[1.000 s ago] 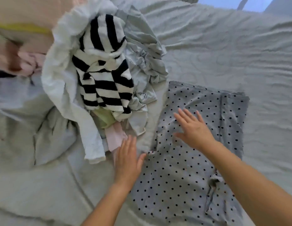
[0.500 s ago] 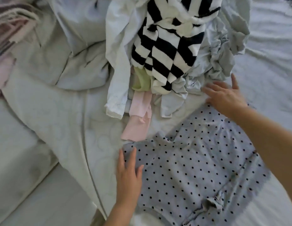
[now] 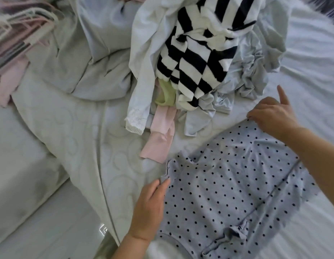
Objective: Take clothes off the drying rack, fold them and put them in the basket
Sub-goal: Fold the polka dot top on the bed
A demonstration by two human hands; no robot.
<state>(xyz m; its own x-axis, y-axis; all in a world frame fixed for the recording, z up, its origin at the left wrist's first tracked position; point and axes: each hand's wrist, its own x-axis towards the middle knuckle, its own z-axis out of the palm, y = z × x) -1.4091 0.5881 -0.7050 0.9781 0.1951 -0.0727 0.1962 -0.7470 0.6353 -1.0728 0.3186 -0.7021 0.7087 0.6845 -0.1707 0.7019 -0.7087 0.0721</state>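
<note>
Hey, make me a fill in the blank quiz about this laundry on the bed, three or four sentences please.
The left hand and right hand hold a grey garment covered in black ___.
The knit atop the pile has black and white ___.
The strip of cloth trailing from under the pile is ___.
Missing words: dots; stripes; pink.

Reaches in from the lower edge with the left hand, forearm bare, back of the hand up, thumb and forefinger pinching the ruffled edge of the dotted garment. Stretches the bare right arm in from the right, right hand palm down, fingers curled onto the garment's far edge, one finger lifted straight.
</note>
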